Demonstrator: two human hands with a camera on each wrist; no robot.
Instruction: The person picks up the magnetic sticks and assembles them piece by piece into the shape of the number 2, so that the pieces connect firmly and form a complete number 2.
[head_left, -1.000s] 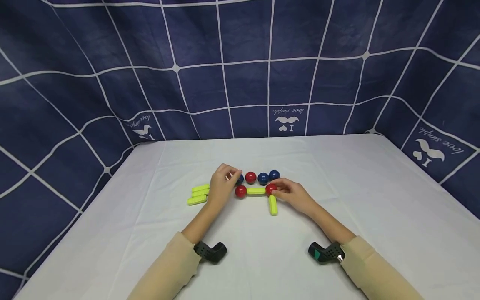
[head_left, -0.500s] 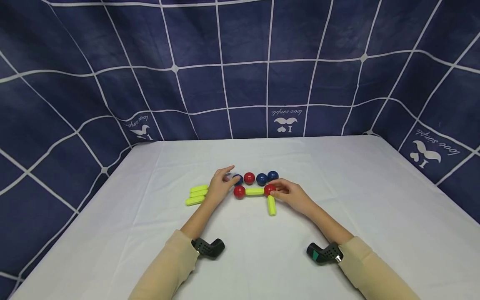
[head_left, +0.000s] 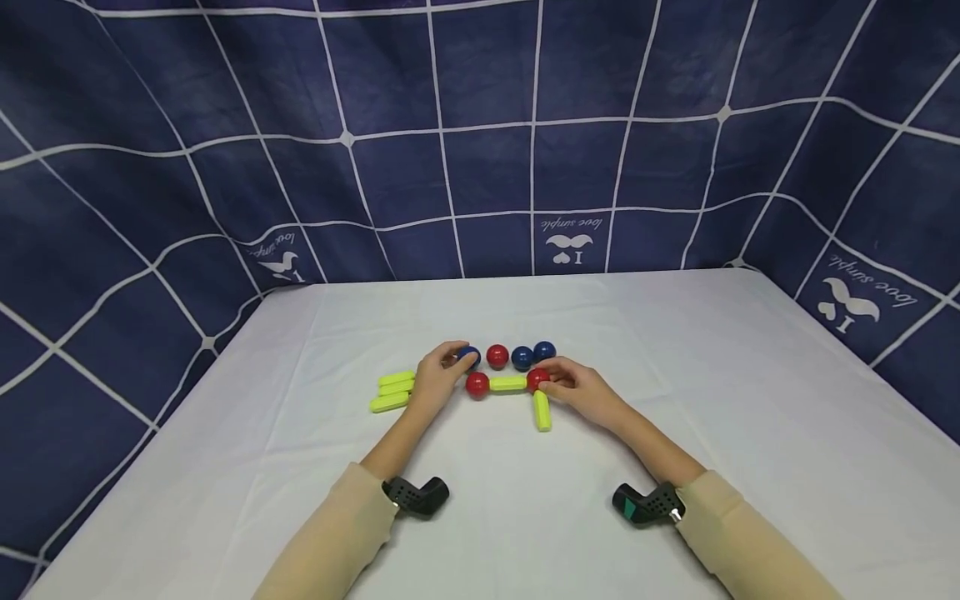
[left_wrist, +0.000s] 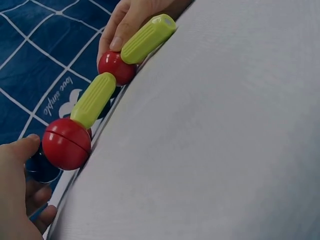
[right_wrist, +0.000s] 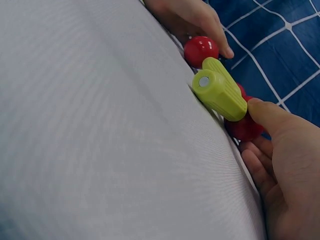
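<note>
My left hand (head_left: 437, 375) has its thumb and fingers round a blue ball (head_left: 470, 356), partly hidden by them. With thumb and fingers my right hand (head_left: 588, 393) pinches a red ball (head_left: 537, 380). A yellow-green ribbed rod (head_left: 507, 383) joins that ball to another red ball (head_left: 477, 385) at the left. A second yellow-green rod (head_left: 542, 412) points from the pinched ball toward me; in the right wrist view a round metallic disc shows in the end of this rod (right_wrist: 204, 81). The left wrist view shows the left red ball (left_wrist: 67, 144) in front of the blue one.
Behind the joined pieces lie a loose red ball (head_left: 497, 357) and two blue balls, one (head_left: 522, 358) beside the other (head_left: 544, 351). Several yellow-green rods (head_left: 393, 392) lie left of my left hand. A white cloth covers the table (head_left: 480, 542); a dark blue checked curtain (head_left: 487, 167) hangs behind.
My left hand's fingers have come down and closed round the blue ball, which shows slightly farther left. My right hand stays on the red ball.
</note>
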